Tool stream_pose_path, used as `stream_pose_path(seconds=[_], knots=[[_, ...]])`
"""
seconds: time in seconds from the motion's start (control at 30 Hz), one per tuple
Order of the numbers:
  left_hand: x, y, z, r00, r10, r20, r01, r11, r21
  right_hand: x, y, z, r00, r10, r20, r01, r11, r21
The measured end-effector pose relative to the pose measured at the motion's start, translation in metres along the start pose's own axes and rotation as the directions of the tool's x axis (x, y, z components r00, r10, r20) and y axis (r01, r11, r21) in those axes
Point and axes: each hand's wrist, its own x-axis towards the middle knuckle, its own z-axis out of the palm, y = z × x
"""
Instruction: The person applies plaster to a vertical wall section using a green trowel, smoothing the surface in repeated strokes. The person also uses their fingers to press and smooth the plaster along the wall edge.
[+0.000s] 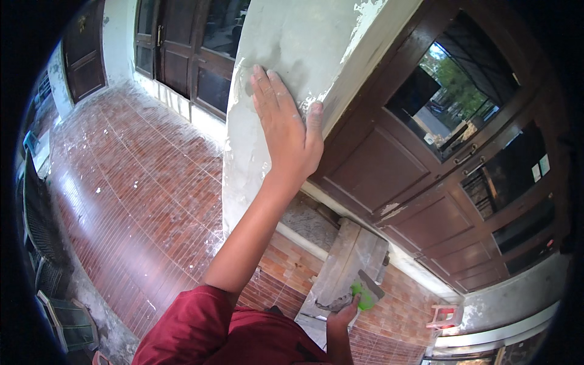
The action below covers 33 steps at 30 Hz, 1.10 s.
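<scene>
My left hand (pixel 283 125) lies flat against a grey plastered pillar (pixel 304 36), fingers stretched out and thumb apart. Pale dust coats its fingertips, and darker patches mark the plaster around them. Lower down, my right hand (pixel 345 313) is closed on a putty knife (pixel 367 291) with a green handle and a wide, flat grey blade. Beside that hand shows a dark grey ragged-edged patch (pixel 334 302); I cannot tell whether it is held. Below is a wooden plank platform (pixel 350 249), stained with grey.
Brown panelled doors with glass (pixel 389 164) stand right of the pillar. Reddish-brown tiles (pixel 140 201) with white crumbs cover the floor at left. A pink plastic stool (pixel 444 316) is at lower right; dark chairs (pixel 45 237) line the left edge.
</scene>
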Motion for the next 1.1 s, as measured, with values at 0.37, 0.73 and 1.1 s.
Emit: stream_pose_path(seconds=[0.37, 0.73, 1.1], knots=[[0.016, 0.023, -0.008, 0.998, 0.059, -0.006, -0.059, 0.995, -0.078, -0.001, 0.002, 0.003, 0.999, -0.039, -0.003, 0.039, 0.999, 0.012], [0.037, 0.020, 0.000, 0.998, 0.066, -0.018, -0.065, 0.997, 0.039, 0.003, 0.005, -0.009, 1.000, -0.018, -0.025, 0.018, 1.000, 0.014], [0.019, 0.029, -0.010, 0.990, 0.131, 0.052, -0.129, 0.991, -0.040, 0.007, 0.006, -0.024, 0.999, -0.027, -0.025, 0.028, 0.999, 0.046]])
